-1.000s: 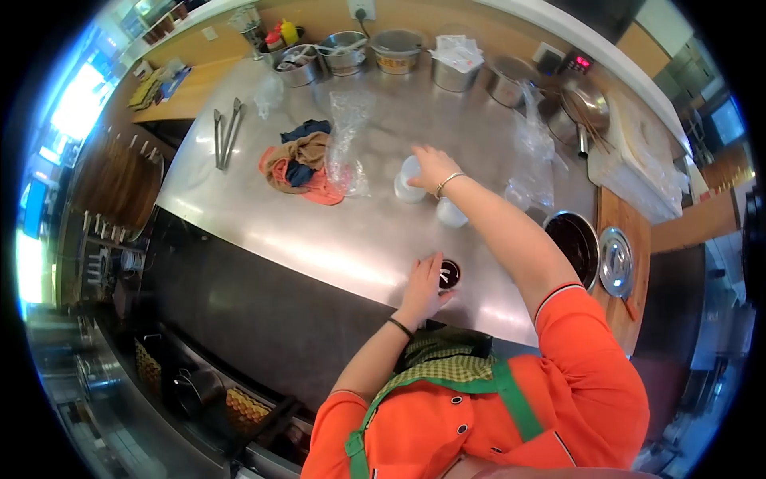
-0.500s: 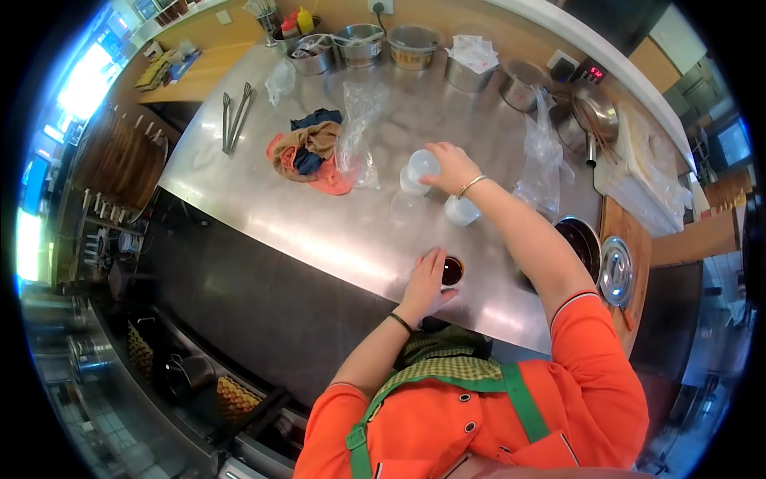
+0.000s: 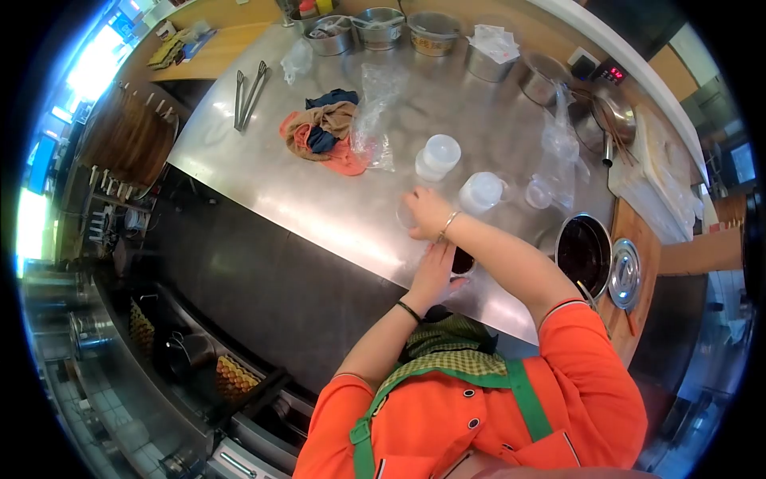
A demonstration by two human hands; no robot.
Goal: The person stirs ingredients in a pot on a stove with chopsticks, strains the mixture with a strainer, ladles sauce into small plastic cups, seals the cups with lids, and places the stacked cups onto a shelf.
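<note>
My left hand (image 3: 433,277) is at the table's near edge, its fingers and thumb around a small cup of dark liquid (image 3: 463,262). The right forearm covers part of that cup. Just beyond it, my right hand (image 3: 429,214) grips a clear round plastic lid (image 3: 404,215) by its edge, low over the steel. The lid is partly hidden by the fingers. Farther back stand a stack of translucent plastic cups (image 3: 442,152) and a second white plastic stack (image 3: 482,191).
A pot of dark sauce (image 3: 583,254) is at the right, beside a metal lid (image 3: 625,274). Crumpled cloths (image 3: 323,136), plastic bags (image 3: 562,148) and tongs (image 3: 250,97) lie on the steel table (image 3: 263,180). Several metal pots (image 3: 379,29) line the back.
My right hand has left the cup stack, come nearer to my left hand and taken hold of the clear lid. The left hand stays at the sauce cup. The view has shifted slightly.
</note>
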